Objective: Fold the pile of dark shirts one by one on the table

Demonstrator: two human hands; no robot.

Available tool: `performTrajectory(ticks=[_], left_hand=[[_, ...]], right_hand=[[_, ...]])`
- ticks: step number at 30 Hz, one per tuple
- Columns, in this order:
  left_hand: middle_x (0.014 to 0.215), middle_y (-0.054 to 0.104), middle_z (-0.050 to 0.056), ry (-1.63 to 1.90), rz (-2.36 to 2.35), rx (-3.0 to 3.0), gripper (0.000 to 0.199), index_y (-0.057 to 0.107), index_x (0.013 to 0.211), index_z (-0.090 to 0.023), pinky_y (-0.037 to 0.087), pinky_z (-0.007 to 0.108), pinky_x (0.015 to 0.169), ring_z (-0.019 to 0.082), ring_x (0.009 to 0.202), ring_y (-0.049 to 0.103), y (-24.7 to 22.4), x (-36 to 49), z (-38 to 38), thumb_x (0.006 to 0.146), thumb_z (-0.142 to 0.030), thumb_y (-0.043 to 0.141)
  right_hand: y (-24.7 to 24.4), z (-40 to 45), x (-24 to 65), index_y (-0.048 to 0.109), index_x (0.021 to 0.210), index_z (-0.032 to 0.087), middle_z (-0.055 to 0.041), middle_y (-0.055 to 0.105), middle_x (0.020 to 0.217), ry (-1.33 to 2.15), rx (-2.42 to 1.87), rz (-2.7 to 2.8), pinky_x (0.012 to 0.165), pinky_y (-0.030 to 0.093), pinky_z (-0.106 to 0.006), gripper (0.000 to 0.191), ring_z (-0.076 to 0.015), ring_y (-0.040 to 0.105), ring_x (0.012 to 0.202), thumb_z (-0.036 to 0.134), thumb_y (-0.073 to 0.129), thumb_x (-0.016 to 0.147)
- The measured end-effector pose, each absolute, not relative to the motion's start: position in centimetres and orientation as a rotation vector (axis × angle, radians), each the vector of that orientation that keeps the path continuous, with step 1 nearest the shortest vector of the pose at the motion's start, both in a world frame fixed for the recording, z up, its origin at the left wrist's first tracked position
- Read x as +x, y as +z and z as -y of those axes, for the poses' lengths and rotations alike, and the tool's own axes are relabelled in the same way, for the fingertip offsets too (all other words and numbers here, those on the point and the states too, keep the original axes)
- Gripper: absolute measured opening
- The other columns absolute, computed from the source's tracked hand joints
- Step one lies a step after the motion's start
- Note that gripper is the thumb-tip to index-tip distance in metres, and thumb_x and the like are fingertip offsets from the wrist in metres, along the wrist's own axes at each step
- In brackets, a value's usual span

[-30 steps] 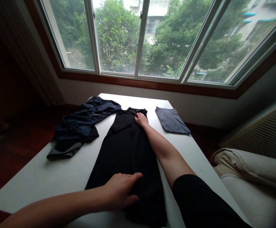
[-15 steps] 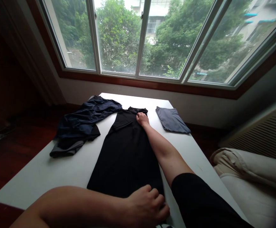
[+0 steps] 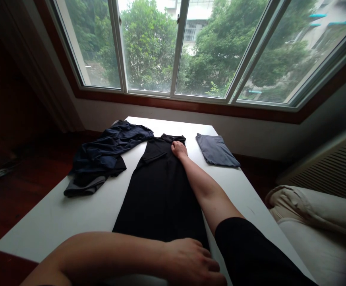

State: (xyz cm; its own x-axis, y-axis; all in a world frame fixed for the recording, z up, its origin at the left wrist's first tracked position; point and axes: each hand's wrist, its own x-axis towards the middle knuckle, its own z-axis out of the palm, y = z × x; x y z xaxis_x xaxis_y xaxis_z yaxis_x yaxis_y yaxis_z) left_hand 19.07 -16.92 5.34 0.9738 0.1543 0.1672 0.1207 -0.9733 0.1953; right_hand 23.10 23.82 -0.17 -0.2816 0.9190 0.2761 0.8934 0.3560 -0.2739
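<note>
1. Dim room, daylight from a wide window (image 3: 149, 51); white table (image 3: 56, 222) set below it, dark reddish floor to the left, pale padded roll (image 3: 318, 202) to the right.
2. Black shirt (image 3: 157, 198) lies lengthwise mid-table, collar (image 3: 166, 137) toward window, near end behind the left forearm. One sleeve (image 3: 153, 157) folded inward, presumably to keep the outline narrow.
3. Right hand (image 3: 179, 149) just below collar, fingers bent onto cloth; likely steadying that end. Pinch or mere press: cannot tell.
4. Left hand (image 3: 195, 260) across near end, fingers part-curled, tips hidden; any hold on cloth cannot be told.
5. Rumpled dark pile (image 3: 113, 143) left, flat grey bundle (image 3: 217, 151) right; seemingly set aside, leaving the middle for the shirt.
</note>
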Motion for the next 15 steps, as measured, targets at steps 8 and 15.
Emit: performTrajectory(ticks=[8,15], left_hand=[[0.119,0.063,0.012,0.303,-0.388,3.073,0.025,0.066,0.121,-0.021,0.041,0.035,0.066,0.025,0.097,0.060,6.3,19.5,17.0,0.098,-0.029,0.060],[0.113,0.064,0.012,0.209,-0.463,3.068,0.031,0.066,0.125,-0.021,0.039,0.034,0.059,0.024,0.086,0.062,5.6,20.2,17.0,0.098,-0.035,0.061]], right_hand=[[-0.4,-23.9,23.0,0.068,0.119,0.023,-0.0113,0.064,0.129,0.093,-1.594,2.238,0.105,0.047,-0.037,0.031,-0.0269,0.058,0.121,0.036,0.043,0.107],[-0.5,-24.1,23.0,0.069,0.119,0.023,-0.0111,0.065,0.128,0.092,-1.601,2.236,0.105,0.047,-0.037,0.031,-0.0266,0.059,0.120,0.037,0.044,0.107]])
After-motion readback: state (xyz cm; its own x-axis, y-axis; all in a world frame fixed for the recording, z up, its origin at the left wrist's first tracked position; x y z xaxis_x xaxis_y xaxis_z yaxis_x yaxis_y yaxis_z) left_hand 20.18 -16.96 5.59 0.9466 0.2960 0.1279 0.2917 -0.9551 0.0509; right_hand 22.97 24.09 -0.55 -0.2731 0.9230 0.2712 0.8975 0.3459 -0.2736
